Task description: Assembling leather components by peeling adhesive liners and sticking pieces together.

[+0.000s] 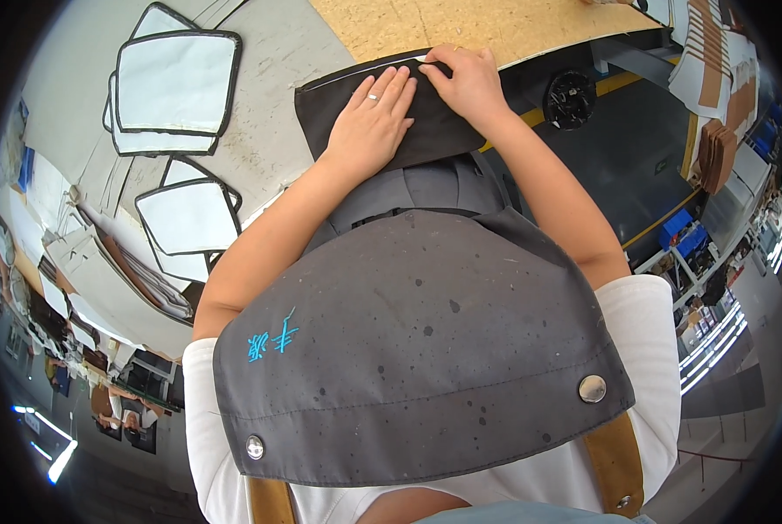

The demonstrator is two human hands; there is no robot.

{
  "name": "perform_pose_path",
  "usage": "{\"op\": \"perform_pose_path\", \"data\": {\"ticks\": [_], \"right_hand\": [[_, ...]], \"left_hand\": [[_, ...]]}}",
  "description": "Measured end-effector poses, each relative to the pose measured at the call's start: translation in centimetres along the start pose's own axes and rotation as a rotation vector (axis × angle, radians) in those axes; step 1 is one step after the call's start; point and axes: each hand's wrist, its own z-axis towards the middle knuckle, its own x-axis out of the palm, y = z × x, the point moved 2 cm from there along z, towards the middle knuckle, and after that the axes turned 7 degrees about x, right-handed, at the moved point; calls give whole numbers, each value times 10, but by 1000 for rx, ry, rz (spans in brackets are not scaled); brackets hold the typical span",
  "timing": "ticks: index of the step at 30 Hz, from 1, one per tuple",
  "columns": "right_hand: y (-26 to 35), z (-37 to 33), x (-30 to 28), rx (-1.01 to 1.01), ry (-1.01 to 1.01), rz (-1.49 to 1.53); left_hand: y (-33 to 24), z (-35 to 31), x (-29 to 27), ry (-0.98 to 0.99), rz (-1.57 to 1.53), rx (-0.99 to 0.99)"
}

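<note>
Head view: the black cloth [439, 127] lies at the near side of the table [273, 61], with a thin white strip [356, 72] running along its far edge. The left hand [372, 122] rests flat on the cloth, palm down, fingers nearly together, tips just short of the strip. The right hand [465, 80] pinches the strip's right end between thumb and forefinger; whether cloth is caught too, I cannot tell. Most of the strip looks laid in line; its pinched end seems left to settle, and nothing shows whether it is fixed.

Beyond the cloth, the tan board [391, 22] gives bare room. Leftward, bare table separates the cloth from the white panels [177, 83]. Nearside, the apron [435, 297] sits close; rightward, the board's edge drops away.
</note>
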Motion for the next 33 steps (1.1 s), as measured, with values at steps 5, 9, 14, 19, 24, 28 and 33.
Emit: {"op": "perform_pose_path", "data": {"ticks": [5,9,14,19,24,28,33], "right_hand": [[17,-11,-21,-72,-233,-209],[-18,-10,-26,323,104,239],[-33,-9,-15,402,76,462],[-33,-7,-16,440,114,408],[-31,-7,-16,447,120,380],[-29,-7,-16,473,124,367],[-28,-7,-16,465,106,358]], "left_hand": [[0,6,3,64,-43,-57],[-1,7,5,93,21,-62],[-4,11,7,97,44,-61],[-6,14,6,106,64,-68],[-9,19,6,126,81,-92],[-13,26,4,176,105,-98],[-19,35,10,37,78,25]]}}
